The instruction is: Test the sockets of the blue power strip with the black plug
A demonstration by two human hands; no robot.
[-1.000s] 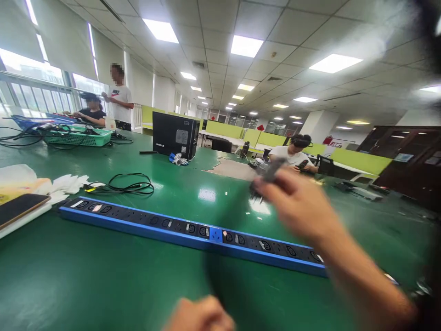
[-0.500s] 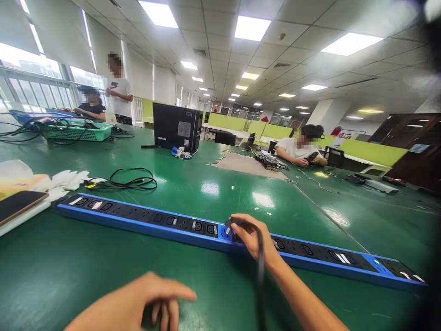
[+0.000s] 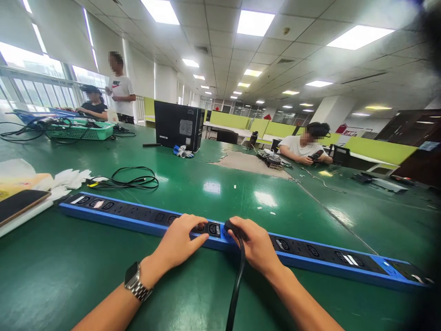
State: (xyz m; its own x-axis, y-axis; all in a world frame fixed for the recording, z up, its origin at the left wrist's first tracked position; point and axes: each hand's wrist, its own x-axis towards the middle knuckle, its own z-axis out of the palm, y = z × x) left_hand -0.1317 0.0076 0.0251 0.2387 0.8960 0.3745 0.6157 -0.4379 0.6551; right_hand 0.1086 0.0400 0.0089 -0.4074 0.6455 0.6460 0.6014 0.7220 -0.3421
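Note:
A long blue power strip with black sockets lies across the table in front of me. My right hand is closed around a black plug at the strip's blue middle section; its black cord hangs toward me. How far the plug sits in a socket is hidden. Just left of it, my left hand straddles the strip, thumb at the near edge and fingers at the far edge, gripping it. A watch is on that wrist.
Beyond the strip lie a coiled black cable, a black computer case and gloves. A phone rests at left, near a green basket of cables. A co-worker sits across the table at right.
My left hand has moved up and forward from the near table onto the strip. My right hand stays at the middle section with the plug, and the cord has swung left.

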